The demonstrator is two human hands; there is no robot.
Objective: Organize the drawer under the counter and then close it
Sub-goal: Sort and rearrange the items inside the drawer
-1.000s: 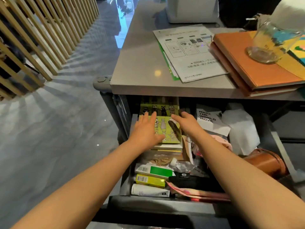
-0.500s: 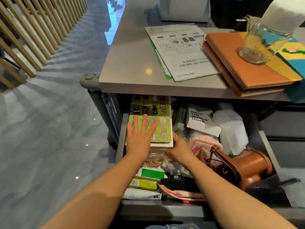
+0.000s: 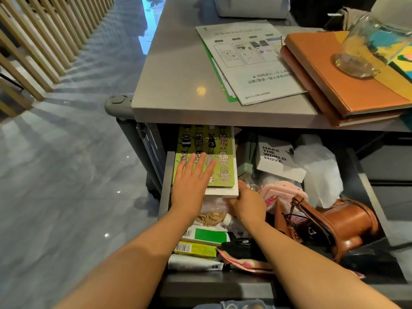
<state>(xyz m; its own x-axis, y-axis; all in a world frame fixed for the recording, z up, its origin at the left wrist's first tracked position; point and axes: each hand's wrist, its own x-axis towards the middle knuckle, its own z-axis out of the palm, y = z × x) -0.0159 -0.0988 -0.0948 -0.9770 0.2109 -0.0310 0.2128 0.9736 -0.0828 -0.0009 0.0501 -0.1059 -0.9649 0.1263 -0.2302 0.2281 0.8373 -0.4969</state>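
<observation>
Drawer [image 3: 165, 186] open under the desk [image 3: 178, 74]; books [image 3: 223, 166] stacked at its back left. Flat on the top cover, the left hand [image 3: 191, 186] keeps its grip apart; the right hand [image 3: 247, 204] pinches the stack's near corner. Best pressed lightly and slid square against the left wall.
</observation>
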